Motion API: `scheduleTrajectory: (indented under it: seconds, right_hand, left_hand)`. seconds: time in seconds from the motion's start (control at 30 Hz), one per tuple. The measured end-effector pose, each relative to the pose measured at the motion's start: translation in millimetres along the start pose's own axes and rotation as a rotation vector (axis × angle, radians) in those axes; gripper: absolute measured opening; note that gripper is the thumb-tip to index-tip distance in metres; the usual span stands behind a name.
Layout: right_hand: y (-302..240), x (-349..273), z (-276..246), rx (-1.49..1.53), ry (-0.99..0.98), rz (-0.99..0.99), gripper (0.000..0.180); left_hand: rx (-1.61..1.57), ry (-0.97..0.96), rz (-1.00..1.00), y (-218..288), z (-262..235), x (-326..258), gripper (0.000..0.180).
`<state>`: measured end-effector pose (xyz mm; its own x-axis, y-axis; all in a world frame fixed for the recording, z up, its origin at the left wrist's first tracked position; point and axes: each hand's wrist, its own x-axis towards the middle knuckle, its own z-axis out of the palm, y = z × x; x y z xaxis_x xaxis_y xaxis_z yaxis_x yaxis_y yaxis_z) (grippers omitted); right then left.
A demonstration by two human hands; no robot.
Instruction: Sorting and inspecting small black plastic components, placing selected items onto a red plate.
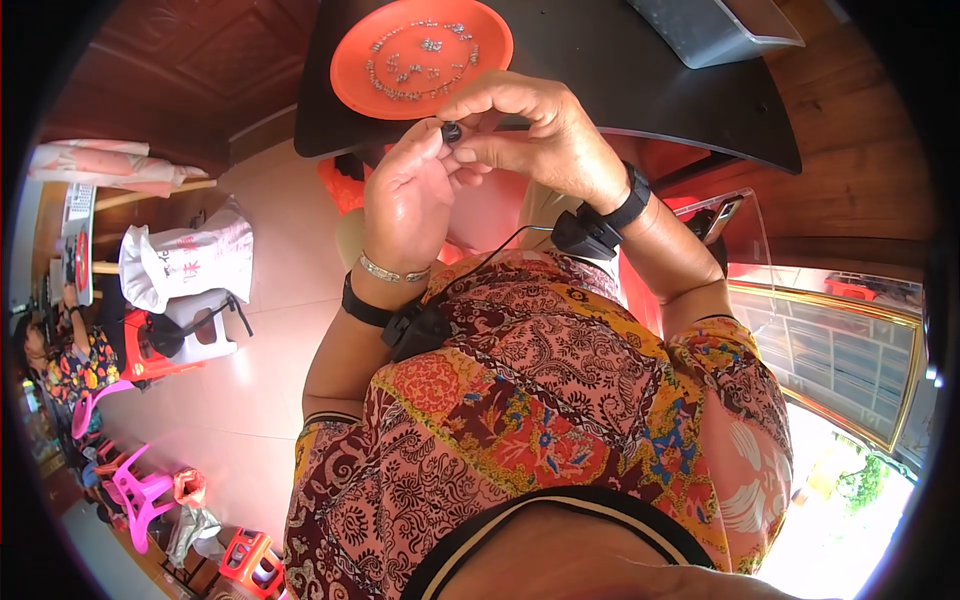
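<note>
1. Pinching a small dark bead-like piece (451,131) between fingertips, both hands meet in the upper middle of the head view, just below the rim of the orange plate (352,62).
2. Left hand (405,195): fingers curled up, thumb and forefinger closed on the dark piece from the left. Silver bracelet and black wrist strap with a small black device sit at the wrist.
3. Right hand (540,135): fingers bent over, tips pressed against the same piece from the right and above. Can't tell which hand carries most of the hold; both touch it. Black strap and device on this wrist too, thin cable running down.
4. Orange plate sits on the dark table (620,90), top centre of frame; it carries short strings and loose clusters of small silvery beads (420,60).
5. Progress, as a judgement: several strings already laid out on the plate look done; loose bits remain, so more is left. The piece in hand looks mid-work, not set down.
6. Grey tray (715,30) top right on the table, well apart from the hands.
7. Lower frame: patterned dress. Left edge: white bag (185,260), pink and red plastic stools (140,490), another person seated.
</note>
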<state>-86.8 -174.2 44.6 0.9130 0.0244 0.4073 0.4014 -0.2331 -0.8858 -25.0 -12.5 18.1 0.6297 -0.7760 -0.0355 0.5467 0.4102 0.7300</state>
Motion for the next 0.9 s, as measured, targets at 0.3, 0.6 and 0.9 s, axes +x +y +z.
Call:
scheduleTrajectory:
  seconds: [0.3,0.6,0.9]
  right_hand:
    - [12.5,-5.3,15.4,-0.264,0.198,-0.225,0.032]
    - [20.1,-11.5,26.0,-0.418,0.338,-0.301,0.031]
    - [22.7,-11.2,30.4,-0.65,0.419,-0.444,0.032]
  left_hand:
    - [-0.045,-0.037,-0.004,-3.0,-1.7,0.7,0.025]
    - [-0.062,-0.004,0.059,-10.4,-2.2,1.0,0.022]
    - [-0.062,0.018,0.12,-17.6,5.5,5.8,0.027]
